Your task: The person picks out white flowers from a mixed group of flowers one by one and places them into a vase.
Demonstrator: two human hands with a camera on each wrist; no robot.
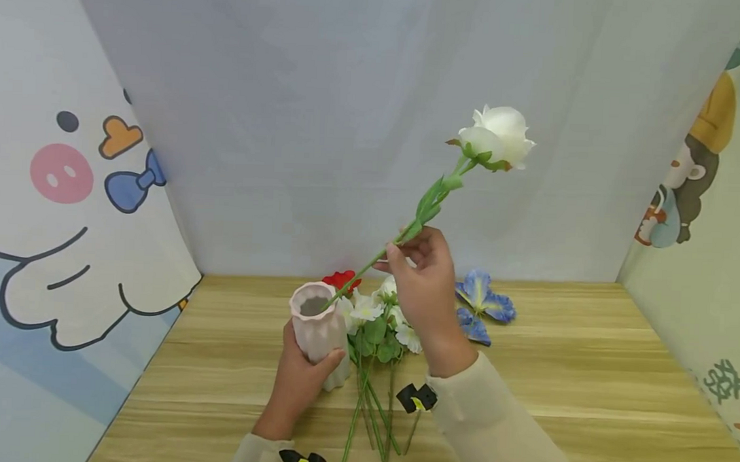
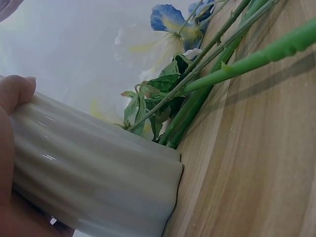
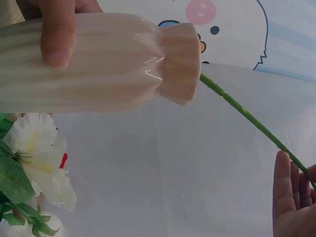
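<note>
My left hand [image 1: 303, 381] grips a pale pink fluted vase [image 1: 320, 334] by its side, thumb across the front. The vase's base meets the wooden table in the left wrist view. With thumb and fingers my right hand [image 1: 426, 280] pinches the green stem of a white artificial rose [image 1: 498, 137] partway up. The stem slants down to the left, and its lower end is inside the vase mouth [image 1: 314, 305]. In the right wrist view the stem [image 3: 247, 116] passes behind the ruffled rim [image 3: 182, 64]. The bloom leans up and to the right, above the right hand.
Beside the vase lie white artificial flowers [image 1: 367, 309] with leaves, their stems [image 1: 364, 407] crossing toward the near edge. A red flower [image 1: 342, 279] shows behind the vase. A blue flower [image 1: 484, 303] lies to the right on the wooden table [image 1: 585, 381]. Printed curtains hang around it.
</note>
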